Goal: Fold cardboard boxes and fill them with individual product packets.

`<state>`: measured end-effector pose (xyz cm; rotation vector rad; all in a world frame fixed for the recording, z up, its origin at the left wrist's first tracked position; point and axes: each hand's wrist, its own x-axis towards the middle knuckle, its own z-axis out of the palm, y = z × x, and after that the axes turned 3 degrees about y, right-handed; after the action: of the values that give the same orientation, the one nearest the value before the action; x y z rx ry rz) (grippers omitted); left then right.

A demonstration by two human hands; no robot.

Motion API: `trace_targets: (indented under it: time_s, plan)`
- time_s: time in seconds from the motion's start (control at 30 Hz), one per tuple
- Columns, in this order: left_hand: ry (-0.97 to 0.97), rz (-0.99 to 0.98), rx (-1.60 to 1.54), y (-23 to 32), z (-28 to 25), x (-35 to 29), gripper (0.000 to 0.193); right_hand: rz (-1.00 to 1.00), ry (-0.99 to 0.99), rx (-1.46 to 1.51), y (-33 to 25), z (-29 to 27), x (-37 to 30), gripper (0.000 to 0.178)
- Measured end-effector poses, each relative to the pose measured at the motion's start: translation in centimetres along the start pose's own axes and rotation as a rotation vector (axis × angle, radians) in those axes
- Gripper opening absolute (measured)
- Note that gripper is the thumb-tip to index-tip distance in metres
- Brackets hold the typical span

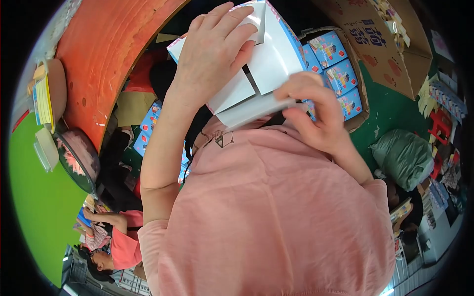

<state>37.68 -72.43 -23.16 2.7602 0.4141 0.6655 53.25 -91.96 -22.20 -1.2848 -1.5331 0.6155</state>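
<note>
A paper box (274, 48) with a white inside and a blue and pink printed outside is in front of my chest. Its white flaps are partly folded inward, with dark gaps between them. My left hand (213, 52) lies across the far left part of the box, fingers stretched over a flap and thumb apart. At the near right corner, my right hand (316, 111) is bent, thumb and forefinger closed at the end of the near flap (254, 109), which stands partly raised. That hand is slightly blurred by motion.
Right of the box, an open carton (364, 93) holds several small blue printed boxes (340, 78). A larger brown carton (377, 49) stands beyond it. A dark green sack (404, 158) lies on the green floor. On the left are an orange-red tabletop (106, 49), a basket (81, 153) and another person (126, 239).
</note>
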Motion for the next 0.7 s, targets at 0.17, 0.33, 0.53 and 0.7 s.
trace_targets:
  time_s: [0.17, 0.33, 0.53, 0.7]
  plan:
    - [-0.024, 0.026, -0.024, 0.2, -1.0, -1.0, 0.032, 0.487, 0.315, 0.103, -2.1, 2.5, 1.6, 0.039]
    - [-0.152, -0.096, 0.007, 2.2, -3.3, -1.5, 0.042, 0.467, 0.151, -0.174, -2.6, 2.2, 2.5, 0.023]
    - [-0.063, -0.099, 0.039, 2.9, -2.9, -1.8, 0.041, 0.404, 0.088, -0.354, -2.5, 2.0, 2.6, 0.024]
    - [0.035, -0.027, 0.105, 2.2, -3.2, -2.5, 0.035, 0.457, 0.173, -0.223, -2.3, 1.6, 2.9, 0.025]
